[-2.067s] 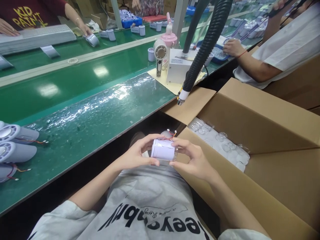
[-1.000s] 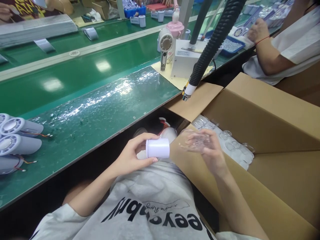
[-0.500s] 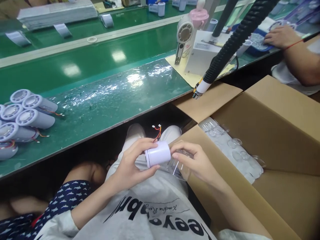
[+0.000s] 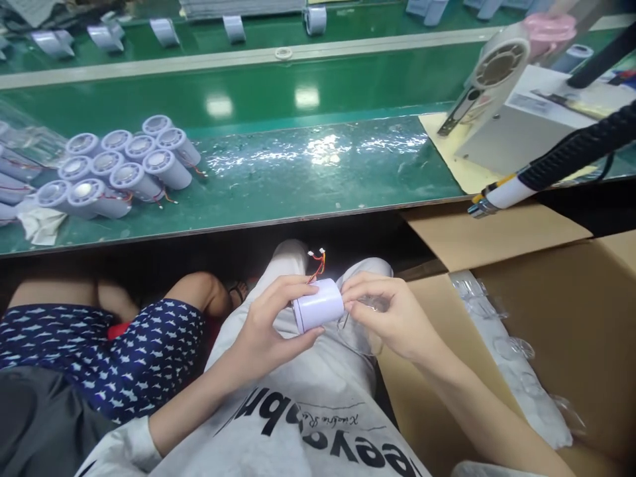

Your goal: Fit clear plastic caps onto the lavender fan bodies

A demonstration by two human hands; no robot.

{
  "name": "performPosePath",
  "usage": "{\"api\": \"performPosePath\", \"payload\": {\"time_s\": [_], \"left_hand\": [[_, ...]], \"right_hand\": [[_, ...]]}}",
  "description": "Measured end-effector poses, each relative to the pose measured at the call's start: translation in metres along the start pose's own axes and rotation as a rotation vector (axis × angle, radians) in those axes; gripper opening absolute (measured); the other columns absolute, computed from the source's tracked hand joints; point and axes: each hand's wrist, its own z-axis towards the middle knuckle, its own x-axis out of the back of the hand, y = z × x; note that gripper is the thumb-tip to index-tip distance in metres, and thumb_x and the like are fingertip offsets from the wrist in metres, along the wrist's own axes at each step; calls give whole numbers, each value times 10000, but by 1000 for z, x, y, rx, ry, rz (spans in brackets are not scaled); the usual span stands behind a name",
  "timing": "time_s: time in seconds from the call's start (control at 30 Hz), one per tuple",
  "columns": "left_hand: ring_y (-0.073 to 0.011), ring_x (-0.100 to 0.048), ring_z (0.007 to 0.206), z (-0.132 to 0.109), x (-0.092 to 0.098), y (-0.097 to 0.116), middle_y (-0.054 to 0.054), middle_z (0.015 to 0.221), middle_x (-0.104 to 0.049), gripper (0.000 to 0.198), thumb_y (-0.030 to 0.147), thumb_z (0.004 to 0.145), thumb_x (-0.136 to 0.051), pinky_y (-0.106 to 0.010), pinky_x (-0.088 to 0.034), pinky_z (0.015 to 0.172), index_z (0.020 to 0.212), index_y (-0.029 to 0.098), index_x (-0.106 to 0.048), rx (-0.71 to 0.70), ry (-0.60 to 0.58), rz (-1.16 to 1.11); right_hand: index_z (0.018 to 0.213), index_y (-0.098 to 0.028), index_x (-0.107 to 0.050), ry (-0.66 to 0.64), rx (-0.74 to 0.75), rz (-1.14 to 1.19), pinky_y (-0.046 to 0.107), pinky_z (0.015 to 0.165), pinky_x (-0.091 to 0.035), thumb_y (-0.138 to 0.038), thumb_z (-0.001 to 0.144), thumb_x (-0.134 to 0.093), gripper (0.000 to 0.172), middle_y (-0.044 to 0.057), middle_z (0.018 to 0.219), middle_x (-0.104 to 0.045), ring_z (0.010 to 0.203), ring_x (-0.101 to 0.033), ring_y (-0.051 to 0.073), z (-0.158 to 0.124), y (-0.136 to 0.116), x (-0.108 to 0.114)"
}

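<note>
A pale lilac cylinder [image 4: 320, 306] lies sideways over my lap, with red and yellow wires [image 4: 318, 264] and small white plugs rising from its upper side. My left hand [image 4: 271, 318] grips it from the left, thumb below and fingers above. At its right end is my right hand [image 4: 385, 311], with thumb and fingers pinched around a clear plastic piece [image 4: 365, 336]. That piece hangs beneath the fingers and is partly hidden by them. Whether it touches the cylinder cannot be made out.
Several lilac cylinders [image 4: 134, 175] with wires stand on the green bench [image 4: 278, 192] at left. A black hose with a metal tip [image 4: 481, 207] hangs at right, above an open cardboard box [image 4: 422, 351] holding clear parts. A person's patterned shorts [image 4: 149, 351] are close on my left.
The view has swung left, bringing more cylinders and the neighbouring person's legs into sight. Both hands keep their holds; the clear piece looks slightly turned.
</note>
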Motion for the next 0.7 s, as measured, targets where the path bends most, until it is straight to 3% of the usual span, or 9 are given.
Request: {"api": "performPosePath", "payload": {"time_s": [0.2,0.3,0.53,0.7], "left_hand": [[-197,-553,1178,-10,17,-1,-46,1224,-596,548,150,742,-751,-280,-515,926,1228,305,-550,64,29,-142],[-197,-561,1162,-12,22,-4,-46,1214,-600,556,140,731,-759,-286,-506,934,1222,304,-556,52,49,-120],[-200,-554,1176,-18,27,-7,-43,1220,-591,546,147,727,-763,-280,-497,942,1212,302,-565,85,52,-144],[-159,-582,1087,-17,28,-12,-15,1177,-590,489,166,740,-752,-236,-517,871,1167,307,-559,238,117,-442]], "right_hand": [[694,-231,-738,-127,16,152,291,736,-444,-158,764,-605,167,1,804,-693,778,-606,154,6,-2,-17],[715,-229,-729,-134,32,133,279,743,-437,-197,817,-614,157,-4,809,-676,781,-596,143,8,-2,-22],[657,-206,-685,-127,10,87,278,727,-427,-185,786,-631,142,1,772,-659,750,-573,150,13,-7,-33],[663,-206,-637,10,-201,482,286,665,-477,-341,793,-595,192,21,792,-649,749,-599,178,16,7,-27]]}}
